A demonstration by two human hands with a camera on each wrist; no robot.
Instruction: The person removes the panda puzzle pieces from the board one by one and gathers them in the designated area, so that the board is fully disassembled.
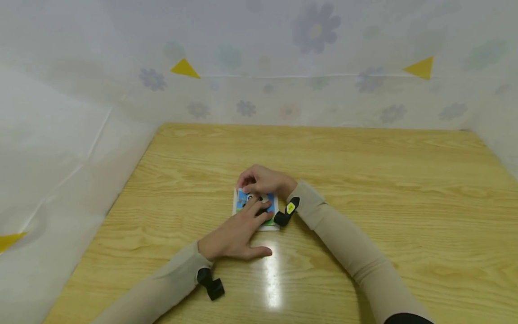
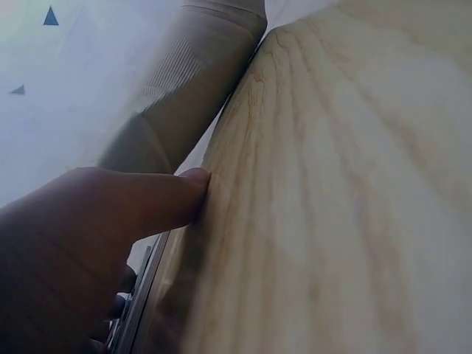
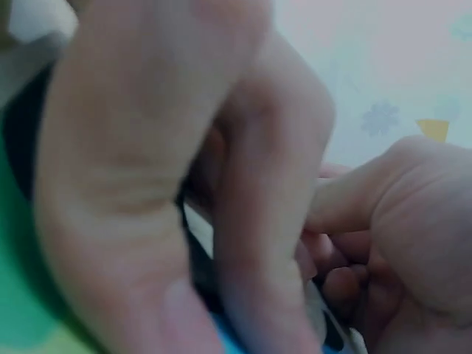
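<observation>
Left hand (image 1: 234,236), fingers extended flat, presses a panda picture puzzle (image 1: 256,209) on the wooden counter (image 1: 364,157); right hand (image 1: 265,181), fingers curled, pinches its far edge.

small white-bordered picture card with a blue and green cartoon print (image 1: 270,223): both my hands cover most of its face, so I cannot tell what the drawing shows; in the left wrist view only a thin dark edge of it shows at the bottom.
my left hand (image 1: 236,234): its fingertips hide the card's middle; the left wrist view cuts it off at the left and bottom edges.
my right hand (image 1: 264,180): its fingertips are tucked under, so its hold is unclear; the right wrist view is blurred.
my beige right sleeve (image 1: 356,256): runs off the head view's bottom edge.
</observation>
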